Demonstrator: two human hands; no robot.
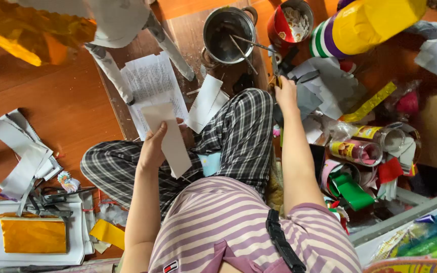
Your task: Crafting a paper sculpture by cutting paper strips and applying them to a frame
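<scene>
My left hand [153, 147] pinches the white paper strip [170, 137] at frame centre-left, long axis running upper left to lower right, while my right hand [285, 93], upper centre, closes around scissors [278, 64].

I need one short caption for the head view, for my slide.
Seated on a wooden floor, left hand holds a white paper strip; right hand grips scissors.

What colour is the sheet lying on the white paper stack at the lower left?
Golden yellow, shiny like foil: the sheet shows clearly in the head view.
</scene>
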